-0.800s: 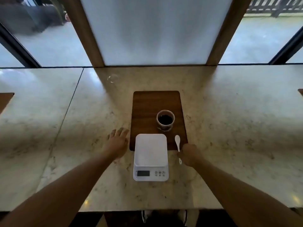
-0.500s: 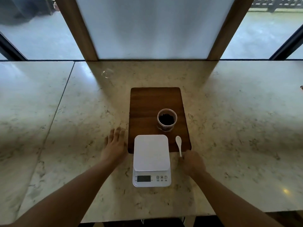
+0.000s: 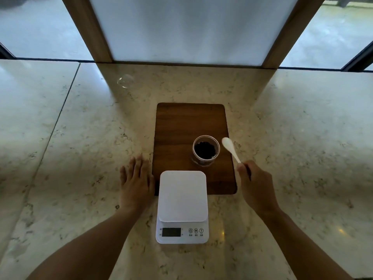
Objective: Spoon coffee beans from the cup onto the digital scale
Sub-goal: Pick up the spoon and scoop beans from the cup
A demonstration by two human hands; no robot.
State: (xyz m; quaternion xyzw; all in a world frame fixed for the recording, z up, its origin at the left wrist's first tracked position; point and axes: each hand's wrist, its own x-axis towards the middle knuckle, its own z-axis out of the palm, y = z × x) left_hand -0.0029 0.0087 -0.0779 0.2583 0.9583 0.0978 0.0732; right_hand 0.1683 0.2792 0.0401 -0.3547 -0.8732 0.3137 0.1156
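- Marble counter fills most of the frame, pale and glossy, and along the top edge stand wooden posts with a frosted panel between them.
- On the counter, in the middle of the frame, lies a dark wooden board.
- A clear cup stands upright on the right half of the board, with dark coffee beans inside.
- The white digital scale sits below the cup, its far edge over the near edge of the board; its platform is bare, and its display faces the bottom of the frame.
- The right hand, right of the scale, is closed around the handle of a white spoon. The spoon's bowl is just right of the cup's rim and looks empty.
- The left hand lies flat on the counter, fingers stretched and close together, touching the left edge of the board and just beside the scale.
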